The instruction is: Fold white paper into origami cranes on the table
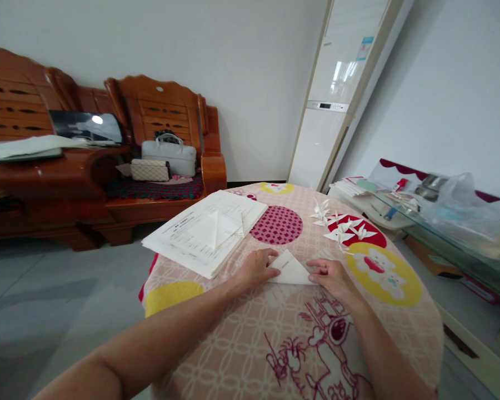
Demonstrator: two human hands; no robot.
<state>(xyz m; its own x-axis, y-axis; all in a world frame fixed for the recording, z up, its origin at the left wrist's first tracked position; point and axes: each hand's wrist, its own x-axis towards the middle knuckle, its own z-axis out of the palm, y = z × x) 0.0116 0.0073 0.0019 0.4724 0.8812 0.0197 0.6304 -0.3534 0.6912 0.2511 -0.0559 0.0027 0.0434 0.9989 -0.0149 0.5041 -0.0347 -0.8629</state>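
A white sheet of paper folded into a triangle (290,270) lies on the round table, its point facing away from me and its long edge towards me. A short line of print shows on it. My left hand (256,268) has its curled fingers and thumb at the left corner of the paper. At the right corner, my right hand (332,279) holds the paper between bent fingers and thumb. Several white folded paper cranes (340,229) sit beyond my right hand. To the left, a stack of printed sheets (191,239) carries a folded paper piece (220,229).
A patterned cloth (233,333) covers the table. On the right stands a glass-topped side table (416,222) with a plastic bag (462,200) and other items. Wooden chairs (158,105) with bags stand at the back left. A tall white air conditioner (320,133) fills the corner.
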